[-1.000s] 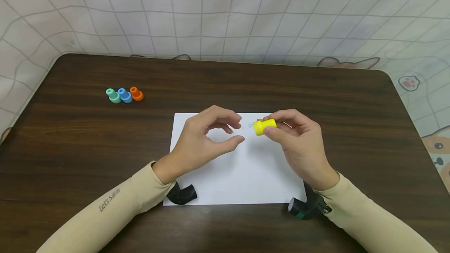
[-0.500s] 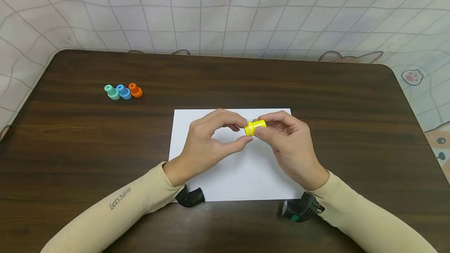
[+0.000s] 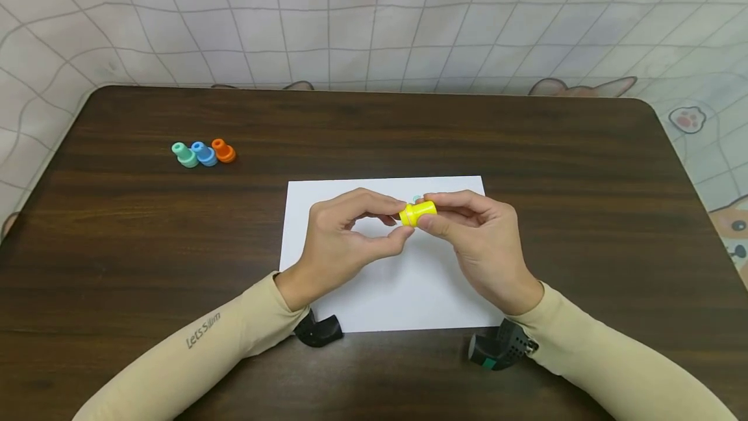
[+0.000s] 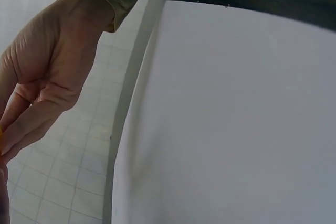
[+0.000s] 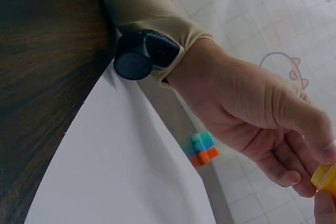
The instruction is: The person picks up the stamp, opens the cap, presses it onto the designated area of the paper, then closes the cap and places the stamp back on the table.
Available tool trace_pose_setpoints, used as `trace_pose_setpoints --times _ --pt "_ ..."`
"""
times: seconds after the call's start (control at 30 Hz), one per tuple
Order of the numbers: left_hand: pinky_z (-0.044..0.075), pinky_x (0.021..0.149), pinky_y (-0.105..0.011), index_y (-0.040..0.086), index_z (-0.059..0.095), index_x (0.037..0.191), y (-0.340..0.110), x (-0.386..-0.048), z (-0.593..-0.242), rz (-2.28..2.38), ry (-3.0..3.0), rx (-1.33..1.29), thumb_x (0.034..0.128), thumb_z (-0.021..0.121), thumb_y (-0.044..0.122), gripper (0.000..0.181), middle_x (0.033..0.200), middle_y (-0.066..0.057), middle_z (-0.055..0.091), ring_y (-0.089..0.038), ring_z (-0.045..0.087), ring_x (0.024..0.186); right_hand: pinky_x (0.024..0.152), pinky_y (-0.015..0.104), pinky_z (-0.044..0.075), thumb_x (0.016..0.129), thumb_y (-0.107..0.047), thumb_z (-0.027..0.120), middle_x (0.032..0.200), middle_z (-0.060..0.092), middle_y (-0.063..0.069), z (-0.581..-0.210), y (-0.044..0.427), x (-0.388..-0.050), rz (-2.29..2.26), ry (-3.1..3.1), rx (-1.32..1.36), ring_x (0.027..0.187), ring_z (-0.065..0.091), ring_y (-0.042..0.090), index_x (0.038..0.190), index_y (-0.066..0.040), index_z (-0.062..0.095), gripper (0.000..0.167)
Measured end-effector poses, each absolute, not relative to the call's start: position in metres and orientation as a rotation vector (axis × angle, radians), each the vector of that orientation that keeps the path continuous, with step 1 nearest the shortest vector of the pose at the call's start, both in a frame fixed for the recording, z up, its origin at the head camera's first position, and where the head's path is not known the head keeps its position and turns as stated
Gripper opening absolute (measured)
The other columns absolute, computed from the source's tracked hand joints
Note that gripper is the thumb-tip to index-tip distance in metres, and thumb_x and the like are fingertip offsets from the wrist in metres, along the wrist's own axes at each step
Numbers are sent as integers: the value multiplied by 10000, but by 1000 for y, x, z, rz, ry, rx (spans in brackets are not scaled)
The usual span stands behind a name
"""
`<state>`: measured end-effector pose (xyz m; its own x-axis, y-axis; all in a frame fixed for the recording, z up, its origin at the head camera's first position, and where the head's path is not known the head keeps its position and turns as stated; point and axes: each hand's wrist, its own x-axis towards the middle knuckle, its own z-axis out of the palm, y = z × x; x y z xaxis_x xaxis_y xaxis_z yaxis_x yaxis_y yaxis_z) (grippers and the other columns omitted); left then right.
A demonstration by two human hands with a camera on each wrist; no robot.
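Note:
In the head view a small yellow stamp (image 3: 417, 213), a short cylinder with a collar near its left end, lies sideways between both hands above the white paper (image 3: 421, 297). My right hand (image 3: 487, 239) pinches its right end between thumb and fingers. The collared left end is between the thumb and fingertips of my left hand (image 3: 350, 232). From the right wrist camera, the left hand (image 5: 247, 98) is seen at the yellow stamp (image 5: 326, 178), which the frame edge cuts off. The left wrist view shows the right hand (image 4: 58, 51) at the left.
Teal (image 3: 184, 156), blue (image 3: 204, 154) and orange (image 3: 224, 151) stamps stand in a row at the back left of the dark wooden table (image 3: 117, 232). A small bluish mark (image 3: 417, 199) shows on the paper. Behind the table hangs a grid-patterned cloth (image 3: 350, 18).
A second ago the left hand was apart from the stamp, its fingers spread. The hands came together, the right one moving left with the stamp, and the left fingers now pinch the collared end.

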<state>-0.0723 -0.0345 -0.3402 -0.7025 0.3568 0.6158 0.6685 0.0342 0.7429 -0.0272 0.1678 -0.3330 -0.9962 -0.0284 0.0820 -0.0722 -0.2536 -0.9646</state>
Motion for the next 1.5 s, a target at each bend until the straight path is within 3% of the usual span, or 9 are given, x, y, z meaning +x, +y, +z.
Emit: trace_pose_setpoints --times 0.37,0.83,1.1,1.33,1.5 --pt "655 772 -292 -28 755 996 -38 -75 -336 -1830 -2035 -1042 748 849 -76 270 970 -170 791 -245 745 833 905 309 642 874 149 709 1070 797 27 -329 169 -33 2450 -1891 168 939 775 134 1130 -63 771 338" --pt "655 801 -301 -48 752 1025 -49 -75 -333 -1883 -2023 -986 751 836 -105 293 986 -189 780 -280 732 818 944 330 628 921 93 695 1111 760 32 -331 172 -37 2537 -1877 85 978 748 148 1177 -57 759 304" --pt "652 805 -298 -55 751 1033 -57 -76 -329 -1889 -2028 -957 746 833 -115 304 978 -190 775 -164 729 804 920 329 635 904 135 687 1137 752 78 -324 179 -45 2503 -1753 68 978 720 164 1206 55 726 315" --pt "651 817 -286 -50 750 1041 -66 -76 -327 -1852 -2071 -945 744 850 -96 317 996 -183 780 -221 732 801 884 296 647 854 147 737 1085 792 75 -326 179 -49 2361 -1864 120 909 764 161 1153 67 743 310" --pt "648 832 -274 -40 752 1050 -76 -73 -329 -1834 -2121 -910 752 846 -91 317 1011 -180 783 -152 730 813 861 279 649 826 83 804 1054 791 18 -327 177 -51 2209 -2000 221 898 770 148 1152 86 732 334"
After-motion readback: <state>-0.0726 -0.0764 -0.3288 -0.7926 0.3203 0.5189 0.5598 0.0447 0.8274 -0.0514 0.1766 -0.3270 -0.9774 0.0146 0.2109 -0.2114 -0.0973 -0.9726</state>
